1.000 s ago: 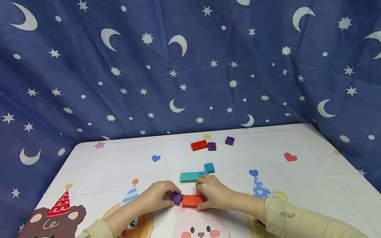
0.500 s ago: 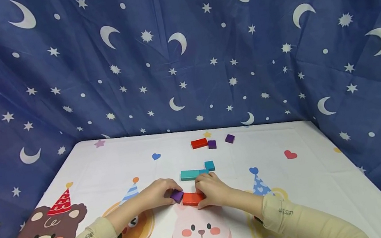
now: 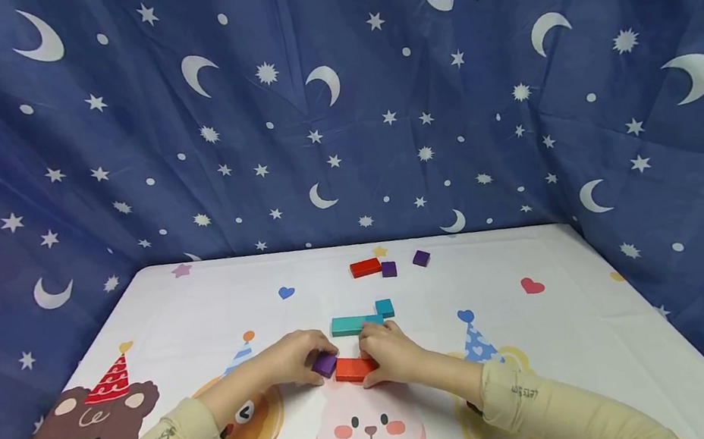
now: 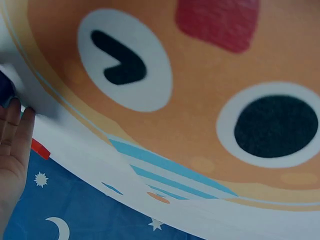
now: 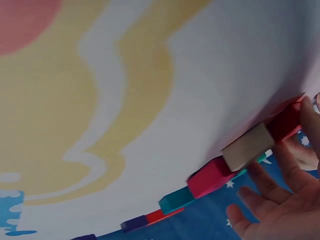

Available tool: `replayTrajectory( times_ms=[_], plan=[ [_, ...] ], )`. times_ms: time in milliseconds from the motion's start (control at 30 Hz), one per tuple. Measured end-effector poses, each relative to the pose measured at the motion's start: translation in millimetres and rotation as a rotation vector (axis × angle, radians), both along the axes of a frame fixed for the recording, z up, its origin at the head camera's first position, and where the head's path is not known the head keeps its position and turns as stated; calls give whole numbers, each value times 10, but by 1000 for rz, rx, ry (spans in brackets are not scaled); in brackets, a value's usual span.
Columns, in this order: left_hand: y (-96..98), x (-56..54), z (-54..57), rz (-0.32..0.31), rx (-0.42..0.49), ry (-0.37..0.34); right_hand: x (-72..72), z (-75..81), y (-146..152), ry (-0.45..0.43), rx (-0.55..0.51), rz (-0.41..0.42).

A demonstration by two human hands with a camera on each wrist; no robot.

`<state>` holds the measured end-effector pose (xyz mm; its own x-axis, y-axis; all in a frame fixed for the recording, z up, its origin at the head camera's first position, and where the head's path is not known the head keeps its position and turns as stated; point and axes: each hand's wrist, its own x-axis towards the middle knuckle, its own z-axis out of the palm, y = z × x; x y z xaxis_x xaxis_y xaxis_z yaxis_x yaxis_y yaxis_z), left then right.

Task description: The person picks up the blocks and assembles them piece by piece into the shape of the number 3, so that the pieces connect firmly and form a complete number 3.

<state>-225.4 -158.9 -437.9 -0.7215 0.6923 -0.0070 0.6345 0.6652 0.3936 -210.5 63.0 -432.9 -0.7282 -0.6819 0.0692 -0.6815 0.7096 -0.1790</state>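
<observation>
Fingers and thumb of my left hand (image 3: pixel 298 358) pinch a small purple block (image 3: pixel 324 364) low over the white tablecloth. In the left wrist view only part of that hand (image 4: pixel 14 150) shows at the left edge, with a dark sliver of the block. My right hand (image 3: pixel 390 353) grips a longer red block (image 3: pixel 351 370) by its right end, right beside the purple one. From the right wrist, a beige block (image 5: pixel 248 147) and a pinkish-red block (image 5: pixel 212 177) line up near the fingers; the head view hides them behind the hand.
Just behind the hands lie a long teal block (image 3: pixel 349 325) and a smaller blue-teal block (image 3: pixel 384 309). Farther back are another red block (image 3: pixel 365 268), a purple block (image 3: pixel 389 269) touching or near it, and a separate purple block (image 3: pixel 421 258). A starry blue curtain (image 3: pixel 389 190) borders the table.
Both hands keep their hold on the purple and red blocks and hardly shift. The whole head view moves slightly; the blocks behind stay put.
</observation>
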Motion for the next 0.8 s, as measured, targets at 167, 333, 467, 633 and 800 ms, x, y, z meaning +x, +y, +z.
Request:
replayTrajectory(
  times_ms=[167, 333, 467, 633, 800],
  plan=[
    [10, -4, 6, 2, -4, -26, 0, -1, -8, 0, 20, -35],
    [-22, -8, 35, 3, 28, -69, -27, 35, 16, -79, -18, -72],
    [-57, 18, 71, 27, 60, -108, -35, 79, 58, -107, -59, -69],
    [-60, 25, 122, 92, 120, -91, -77, 121, 140, -90, -147, -46],
    [-25, 2, 150, 146, 147, -21, -157, 115, 242, -85, -195, -60]
  ],
)
